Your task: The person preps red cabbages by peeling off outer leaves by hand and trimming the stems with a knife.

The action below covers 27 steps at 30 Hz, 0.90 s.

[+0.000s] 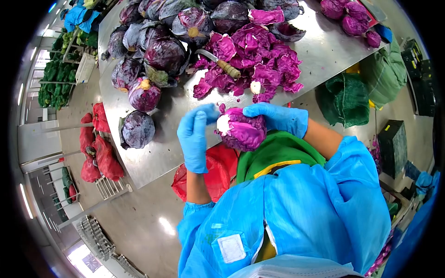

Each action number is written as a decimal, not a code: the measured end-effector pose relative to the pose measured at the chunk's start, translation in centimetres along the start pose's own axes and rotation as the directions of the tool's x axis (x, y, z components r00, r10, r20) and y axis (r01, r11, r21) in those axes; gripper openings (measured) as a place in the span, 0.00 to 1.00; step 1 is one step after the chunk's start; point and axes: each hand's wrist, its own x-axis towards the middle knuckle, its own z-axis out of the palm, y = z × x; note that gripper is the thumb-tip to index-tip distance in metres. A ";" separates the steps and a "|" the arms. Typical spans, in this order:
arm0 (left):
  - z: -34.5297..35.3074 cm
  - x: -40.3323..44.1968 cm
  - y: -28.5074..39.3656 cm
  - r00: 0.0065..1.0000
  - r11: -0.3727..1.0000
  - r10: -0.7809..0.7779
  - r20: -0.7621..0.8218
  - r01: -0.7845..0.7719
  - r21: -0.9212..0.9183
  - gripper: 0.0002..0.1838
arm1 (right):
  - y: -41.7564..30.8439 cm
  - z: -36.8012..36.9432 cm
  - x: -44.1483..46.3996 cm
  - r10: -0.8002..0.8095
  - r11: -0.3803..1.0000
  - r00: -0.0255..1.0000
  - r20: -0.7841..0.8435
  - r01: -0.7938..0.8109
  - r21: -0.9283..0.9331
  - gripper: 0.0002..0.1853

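A peeled red cabbage (245,132), glossy purple with a white cut stem end facing left, is held above the table's near edge. My right hand (280,119), in a blue glove, grips it from the right with the thumb along its top. At its left side is my gloved left hand (193,134), fingers curled together and fingertips smeared by motion; whatever they may hold is hidden. A small purple leaf scrap (222,108) shows by those fingertips. Beyond the hands, a curved knife (227,68) with a wooden handle lies against a heap of torn purple leaves (259,55).
Unpeeled red cabbages (164,55) crowd the far left of the metal table (160,160). Several peeled cabbages (354,23) sit at the far right. Below the edge are a red mesh bag (204,178) and a green sack (343,99). Filled red sacks (106,157) stand left.
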 end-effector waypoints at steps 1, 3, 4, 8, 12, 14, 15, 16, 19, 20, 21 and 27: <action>0.1 0.5 0.0 1.000 0.990 0.002 -0.018 -0.005 -0.140 0.29 | 0.9 0.0 0.1 0.006 0.991 0.999 0.047 -0.013 0.134 0.38; 1.2 0.9 -0.6 0.997 0.920 0.051 0.064 -0.022 -0.391 0.38 | 2.2 -0.5 0.6 -0.021 0.990 0.997 0.073 0.010 0.144 0.43; 2.2 0.4 -1.7 0.987 0.910 0.091 0.131 -0.029 -0.414 0.44 | 2.7 -0.6 0.6 -0.030 0.989 0.996 0.084 0.017 0.149 0.46; 4.4 -1.0 -2.8 0.953 0.651 -0.061 0.297 0.264 -0.712 0.49 | 2.6 -1.8 -0.3 0.065 0.977 0.965 0.255 -0.010 -0.212 0.61; 5.1 -0.9 -4.1 0.897 0.218 -0.349 0.271 0.359 -0.907 0.42 | 1.1 -4.9 -2.6 0.088 0.869 0.973 -0.215 -0.180 -0.460 0.47; 5.4 -0.3 -4.6 0.868 0.058 -0.355 0.348 0.392 -0.918 0.41 | 2.1 -3.7 -3.1 -0.429 0.784 0.865 -0.259 0.214 -0.583 0.47; 5.8 -0.4 -4.2 0.884 0.145 -0.358 0.302 0.372 -0.917 0.42 | 2.4 -2.3 -3.5 -0.652 0.660 0.715 -0.253 0.372 -0.652 0.49; 6.2 -0.3 -4.0 0.892 0.216 -0.348 0.289 0.376 -0.901 0.43 | 2.3 -0.4 -3.8 -0.671 0.621 0.696 -0.257 0.338 -0.707 0.58; 7.4 -0.5 -2.3 0.916 0.431 -0.325 0.237 0.366 -0.825 0.43 | 4.6 -2.1 0.4 -0.819 0.426 0.568 -0.078 0.512 -0.746 0.58; 7.1 -0.9 -2.2 0.911 0.438 -0.302 0.280 0.393 -0.808 0.43 | 4.4 -1.8 0.5 -0.767 0.589 0.601 -0.226 0.519 -0.620 0.56; 6.2 -1.3 -2.3 0.907 0.446 -0.277 0.317 0.413 -0.794 0.42 | 3.1 -1.9 -0.3 -0.656 0.752 0.715 -0.242 0.587 -0.301 0.50; 8.1 0.3 -3.1 0.919 0.534 -0.273 0.284 0.390 -0.750 0.37 | 1.8 -4.9 -1.9 -0.586 0.785 0.807 -0.065 0.586 0.198 0.48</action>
